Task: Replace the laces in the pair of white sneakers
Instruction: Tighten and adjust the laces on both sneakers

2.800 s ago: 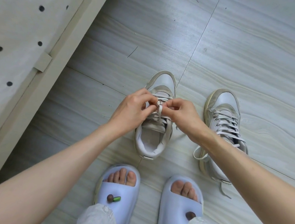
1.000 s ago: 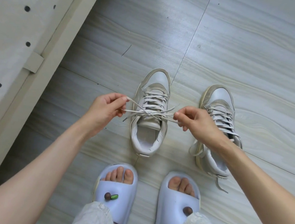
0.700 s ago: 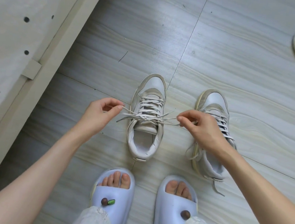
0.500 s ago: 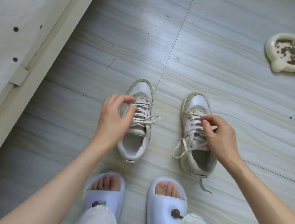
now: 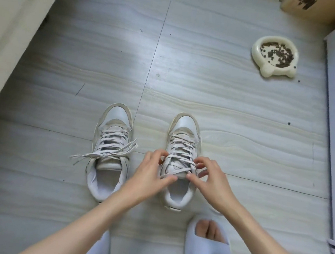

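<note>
Two white sneakers stand side by side on the grey floor, toes pointing away from me. The left sneaker is laced, and its lace ends lie loose across the tongue and out onto the floor to the left. Both hands are at the right sneaker. My left hand pinches a lace end at the shoe's left side near the tongue. On the shoe's right side, my right hand pinches the lace by the top eyelets.
A cream pet bowl with brown kibble sits on the floor at the far right. A pale bed frame runs along the left. A cardboard box stands in the top right corner. My slippered right foot is below the right sneaker.
Both hands let go of the left sneaker's laces and moved to the right sneaker, where they now pinch its lace. The view shifted to the right.
</note>
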The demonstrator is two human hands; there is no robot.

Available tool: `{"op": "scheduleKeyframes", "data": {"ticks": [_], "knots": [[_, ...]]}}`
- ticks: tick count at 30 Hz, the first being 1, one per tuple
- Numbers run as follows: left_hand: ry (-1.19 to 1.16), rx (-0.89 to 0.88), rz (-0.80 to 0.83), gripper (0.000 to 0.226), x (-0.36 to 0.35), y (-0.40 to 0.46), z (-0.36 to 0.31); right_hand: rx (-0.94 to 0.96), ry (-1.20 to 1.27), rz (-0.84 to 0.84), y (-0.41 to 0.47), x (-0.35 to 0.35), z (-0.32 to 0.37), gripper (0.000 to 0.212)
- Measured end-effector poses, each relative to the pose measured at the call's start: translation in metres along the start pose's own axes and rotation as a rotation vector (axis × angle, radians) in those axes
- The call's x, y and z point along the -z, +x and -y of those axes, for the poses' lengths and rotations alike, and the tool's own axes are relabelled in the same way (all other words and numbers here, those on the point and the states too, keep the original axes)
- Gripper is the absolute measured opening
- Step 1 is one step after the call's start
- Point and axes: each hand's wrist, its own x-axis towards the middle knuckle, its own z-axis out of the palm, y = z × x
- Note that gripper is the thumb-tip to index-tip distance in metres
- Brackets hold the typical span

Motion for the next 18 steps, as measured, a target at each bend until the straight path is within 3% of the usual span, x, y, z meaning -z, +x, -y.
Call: {"op": "scheduleKeyframes", "data": {"ticks": [4, 7, 10, 12, 16, 18], "knots": [[0.12, 0.031, 0.002, 0.065, 0.003, 0.001, 0.004, -0.003, -0.035, 0.014, -0.003, -0.002, 0.0, 0.035], [0.222, 0.009, 0.082, 0.049, 0.015, -0.002, -0.001, -0.05, -0.027, -0.022, -0.007, 0.01, 0.005, 0.015], [0.267, -0.019, 0.07, 0.018, 0.034, 0.0, -0.012, -0.031, -0.035, 0.002, -0.007, 0.023, 0.008, 0.021], [0.251, -0.015, 0.068, 0.015, 0.049, 0.003, -0.023, -0.026, 0.024, 0.112, -0.006, 0.03, 0.014, 0.025], [0.128, -0.017, 0.431, 0.037, 0.068, -0.008, -0.051, -0.007, 0.159, 0.533, -0.014, 0.039, 0.033, 0.013], [0.147, -0.048, 0.494, 0.038, 0.069, -0.011, -0.058, -0.005, 0.235, 0.586, -0.016, 0.044, 0.033, 0.008]]}}
